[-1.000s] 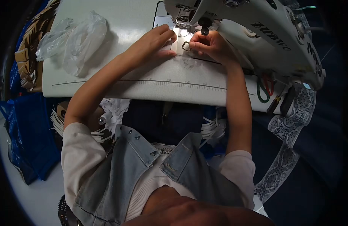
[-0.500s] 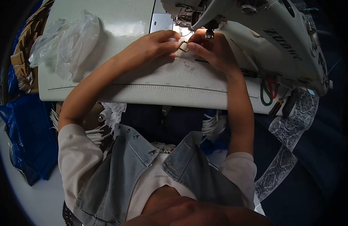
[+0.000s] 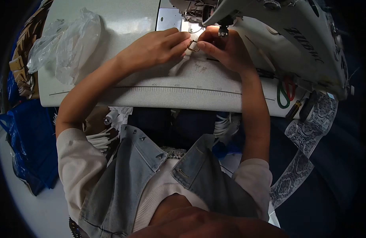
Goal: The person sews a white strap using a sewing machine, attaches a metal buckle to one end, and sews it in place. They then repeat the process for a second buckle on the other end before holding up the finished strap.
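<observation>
A small square metal buckle (image 3: pixel 193 50) is between my two hands, under the lit head of the sewing machine (image 3: pixel 262 23). My left hand (image 3: pixel 161 47) has its fingers pinched together at the buckle's left edge. From the right side, my right hand (image 3: pixel 226 49) grips the buckle between thumb and curled fingers. Something pale shows inside and just below the buckle, but its shape is mostly covered by my fingers. The machine's needle area lies directly beyond my fingertips.
Crumpled clear plastic bags (image 3: pixel 78 45) lie on the machine table (image 3: pixel 127 99) at left. Scissors with red and green handles (image 3: pixel 284 95) and a screwdriver (image 3: pixel 295 109) lie at right. Patterned trim (image 3: pixel 310 127) hangs off the right edge. White strips (image 3: pixel 101 139) are near my lap.
The buckle has tilted slightly between my fingers. My left hand has turned a little, its fingers closer together. The whole view has shifted slightly.
</observation>
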Tool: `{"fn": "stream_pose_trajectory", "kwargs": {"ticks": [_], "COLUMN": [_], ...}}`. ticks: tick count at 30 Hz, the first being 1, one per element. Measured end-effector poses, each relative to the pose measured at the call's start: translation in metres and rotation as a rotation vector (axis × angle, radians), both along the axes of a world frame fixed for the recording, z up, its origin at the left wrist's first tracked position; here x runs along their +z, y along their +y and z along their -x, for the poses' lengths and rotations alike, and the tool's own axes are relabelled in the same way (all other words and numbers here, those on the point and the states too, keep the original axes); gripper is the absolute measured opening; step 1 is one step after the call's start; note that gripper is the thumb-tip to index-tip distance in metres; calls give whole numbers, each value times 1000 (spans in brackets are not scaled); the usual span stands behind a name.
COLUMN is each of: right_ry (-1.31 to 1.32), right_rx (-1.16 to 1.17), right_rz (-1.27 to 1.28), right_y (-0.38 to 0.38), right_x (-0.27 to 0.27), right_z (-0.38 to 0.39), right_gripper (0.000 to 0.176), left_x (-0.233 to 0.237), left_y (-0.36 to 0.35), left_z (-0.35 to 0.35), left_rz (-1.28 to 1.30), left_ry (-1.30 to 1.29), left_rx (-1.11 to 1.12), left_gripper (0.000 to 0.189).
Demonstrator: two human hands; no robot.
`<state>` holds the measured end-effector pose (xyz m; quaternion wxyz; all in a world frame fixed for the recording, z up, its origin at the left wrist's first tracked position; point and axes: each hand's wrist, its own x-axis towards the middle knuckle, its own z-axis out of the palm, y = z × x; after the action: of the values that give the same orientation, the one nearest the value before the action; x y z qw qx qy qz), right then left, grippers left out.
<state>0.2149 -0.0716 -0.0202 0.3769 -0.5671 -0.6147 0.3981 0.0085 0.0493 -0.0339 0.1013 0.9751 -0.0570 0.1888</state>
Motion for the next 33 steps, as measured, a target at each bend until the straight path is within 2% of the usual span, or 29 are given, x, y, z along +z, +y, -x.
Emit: {"fn": "stream_pose_trajectory", "kwargs": {"ticks": [2, 3, 5, 6, 7, 11, 13, 14, 16, 20, 22, 27, 29, 31, 32, 33], "right_ry": [16, 17, 107, 107, 67, -16, -87, -158, -180, -318, -317, -374, -497, -545, -592, -595], "right_rx": [10, 8, 24, 24, 32, -8, 12, 35, -18, -131, -107, -70, -222, -287, -350, -350], "right_rz": [-8, -8, -227, -227, -200, -128, -148, -167, -222, -362, -338, -268, -376, -427, -479, -476], "right_y": [-2, -2, -1, -1, -1, 0, 0, 0, 1, 8, 8, 7, 14, 19, 20, 22], "right_x": [4, 3, 0, 0, 1, -1, 5, 7, 3, -3, -4, -5, -15, -22, -26, -29], "right_z": [0, 0, 4, 4, 5, 8, 10, 12, 17, 25, 27, 24, 25, 28, 30, 32], "right_gripper": [10, 10, 9, 9, 9, 8, 8, 9, 9, 11, 12, 14, 15, 15, 15, 15], "left_x": [-4, -3, -2, -1, 0, 5, 2, 2, 0, -6, -4, -5, -2, -1, -5, -8], "left_y": [-3, -6, -10, -13, -14, -15, -13, -14, -15, -7, -8, -5, -6, -10, -7, -1], "left_z": [3, 4, 5, 2, 1, -1, -1, -1, -1, 3, 0, 0, -4, -13, -15, -18], "left_rz": [-67, 32, 133, 254, 375, 501, 668, 668, 906, 966, 1161, 1183, 1185, 1234, 1239, 1121], "left_ry": [-27, -92, -154, -182, -210, -182, -181, -181, -188, -85, -71, -55, -48, -218, -217, -172], "left_rx": [-2, 19, 38, 102, 168, 215, 241, 242, 235, 341, 389, 371, 371, 378, 376, 392], "left_gripper": [39, 38, 36, 31, 26, 17, 14, 14, 16, 17, 17, 17, 16, 14, 14, 13]}}
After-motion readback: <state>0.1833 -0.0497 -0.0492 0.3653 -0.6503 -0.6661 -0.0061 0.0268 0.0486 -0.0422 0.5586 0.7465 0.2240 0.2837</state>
